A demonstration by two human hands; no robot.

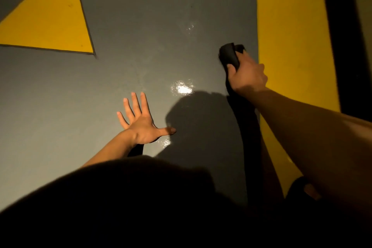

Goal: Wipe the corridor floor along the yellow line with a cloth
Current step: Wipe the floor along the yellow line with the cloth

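My right hand (248,77) squeezes a dark cloth (229,55) on the grey floor (130,26), just beside the yellow line (291,36). My left hand (141,122) lies flat on the floor, fingers spread wide apart. A yellow triangle (50,22) sits far left.
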